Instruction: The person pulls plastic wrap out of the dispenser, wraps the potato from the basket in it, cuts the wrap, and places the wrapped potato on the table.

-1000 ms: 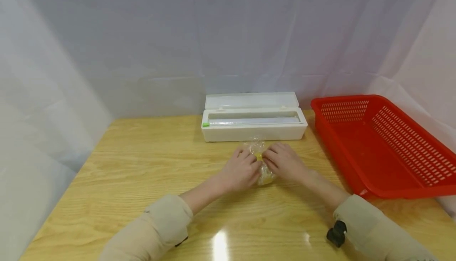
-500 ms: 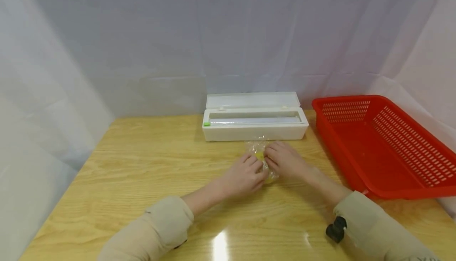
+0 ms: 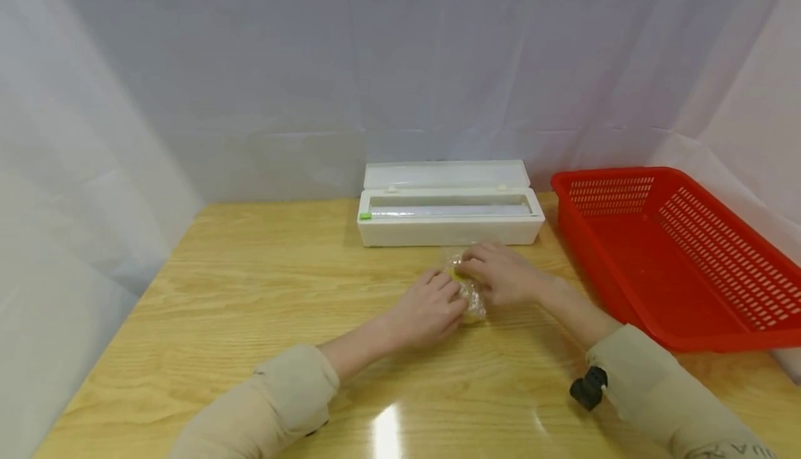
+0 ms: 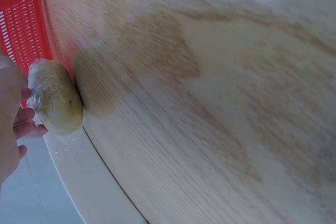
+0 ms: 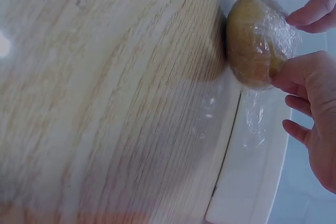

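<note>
A potato [image 5: 244, 45] in clear plastic wrap [image 5: 275, 30] lies on the wooden table, between my two hands. Crinkled film covers its upper side, and a loose flap of it spreads out toward the right hand's side in the right wrist view. My left hand [image 3: 428, 309] holds the wrapped potato from the left, its fingers bent against the film. On the other side, my right hand [image 3: 503, 272] pinches film at the potato's far end with thumb and fingertips. From the head view the hands cover most of the potato [image 4: 65, 106].
Just behind the hands stands a white plastic-wrap dispenser [image 3: 450, 231], lid raised, with a roll inside and a green slider [image 3: 366, 216] at its left. A red perforated basket [image 3: 616, 285] stands at the right. White sheeting [image 3: 281, 83] surrounds the wooden table [image 3: 250, 271].
My left hand has shifted slightly right and down over the potato. My right hand has moved a little up and away along the film, and less loose film shows behind the hands.
</note>
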Tool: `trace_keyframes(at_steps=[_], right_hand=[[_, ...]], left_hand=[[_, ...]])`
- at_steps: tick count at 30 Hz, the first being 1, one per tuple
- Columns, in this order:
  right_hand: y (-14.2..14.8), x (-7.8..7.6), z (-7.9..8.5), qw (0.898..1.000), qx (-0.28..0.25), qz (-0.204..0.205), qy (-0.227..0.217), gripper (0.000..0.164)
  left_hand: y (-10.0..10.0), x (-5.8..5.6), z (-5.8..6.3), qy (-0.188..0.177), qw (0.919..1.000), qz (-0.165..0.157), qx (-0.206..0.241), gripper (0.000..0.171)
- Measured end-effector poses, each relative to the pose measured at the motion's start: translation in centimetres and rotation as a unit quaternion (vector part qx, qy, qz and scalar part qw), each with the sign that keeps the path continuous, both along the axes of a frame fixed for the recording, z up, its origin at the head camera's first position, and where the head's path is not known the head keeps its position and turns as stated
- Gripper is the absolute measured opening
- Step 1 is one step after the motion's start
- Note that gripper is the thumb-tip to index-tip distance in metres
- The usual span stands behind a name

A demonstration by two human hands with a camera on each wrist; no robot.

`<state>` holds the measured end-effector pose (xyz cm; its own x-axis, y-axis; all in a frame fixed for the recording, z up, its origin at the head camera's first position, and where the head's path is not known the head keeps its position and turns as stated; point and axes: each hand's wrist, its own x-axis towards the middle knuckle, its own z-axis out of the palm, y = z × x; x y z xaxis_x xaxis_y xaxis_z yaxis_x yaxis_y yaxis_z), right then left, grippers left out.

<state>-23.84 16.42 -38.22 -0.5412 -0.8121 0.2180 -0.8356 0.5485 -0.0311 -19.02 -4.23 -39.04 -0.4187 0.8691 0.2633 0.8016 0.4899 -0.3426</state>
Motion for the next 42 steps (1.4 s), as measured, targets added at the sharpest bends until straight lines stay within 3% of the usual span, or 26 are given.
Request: trace_keyframes(at_steps=[5, 13, 18, 26, 35, 42], right_hand=[[0.3, -0.1, 0.0, 1.000, 0.010, 0.008, 0.016, 0.037], [1.0, 0.4, -0.3, 1.000, -0.002, 0.006, 0.013, 0.044], [1.0, 1.0, -0.6, 1.000, 0.009, -0.011, 0.023, 0.047], [0.8, 1.4, -0.8, 0.998, 0.016, -0.002, 0.055, 0.044], [0.7, 2.0, -0.7, 0.998, -0.007, 0.034, 0.058, 0.033], [0.1, 2.7, -0.7, 0.996, -0.016, 0.058, 0.060, 0.026]], left_hand=[[-0.4, -0.1, 0.1, 0.012, 0.9998, -0.001, 0.015, 0.021], [-1.0, -0.3, -0.2, 0.053, 0.9981, 0.002, 0.031, 0.028], [-1.3, -0.5, -0.4, 0.060, 0.9970, 0.011, 0.047, 0.032], [-2.1, -1.1, -0.4, 0.046, 0.9970, 0.050, 0.037, 0.031], [-2.7, -1.8, -0.7, 0.071, 0.9961, 0.043, 0.031, 0.015], [-2.9, -2.3, -0.4, 0.063, 0.9970, 0.045, 0.006, 0.017]])
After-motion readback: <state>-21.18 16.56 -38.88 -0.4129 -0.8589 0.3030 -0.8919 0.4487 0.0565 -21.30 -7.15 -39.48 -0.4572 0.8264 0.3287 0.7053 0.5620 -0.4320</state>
